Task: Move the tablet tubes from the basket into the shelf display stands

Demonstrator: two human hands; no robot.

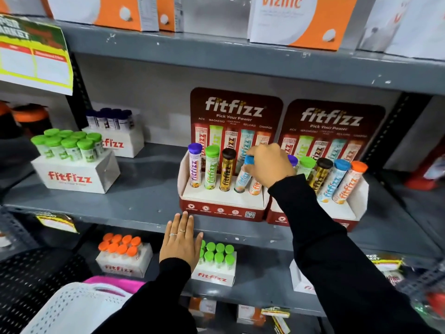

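we're looking at a grey metal shelf [134,203] that fills the view, with orange and white vizinc boxes [301,20] on the level above. on the middle level stand two dark red fitfizz display stands, side by side and touching: the left stand [216,208] in the centre and the right stand [354,213] beside it. the right stand holds five tubes [337,182], caps purple, green, black, blue and orange, all leaning back. further left on the same level sits a white fitfizz box of green-capped tubes [72,165], and behind it another white box with dark-capped tubes [113,133].

down at the bottom left we see a white perforated basket [60,307] with something pink [113,283] at its edge; what is in it we cannot tell. on the level below, a box of orange-capped tubes [122,254] and a box of green-capped ones [216,261].

now the left stand: purple-capped tube [195,165], green-capped tube [212,167] and black-capped tube [227,172] stand in their holes. our right hand [269,165] is closed around the top of the blue-capped tube [243,179], fingers over the blue cap, the tube tilted with its foot in the fourth hole. beside it an orange-labelled tube [255,188] sits in the fifth hole, its top hidden by the hand.

our left hand [180,242] holds nothing, flat and spread, fingertips on the shelf's front edge below the left stand.
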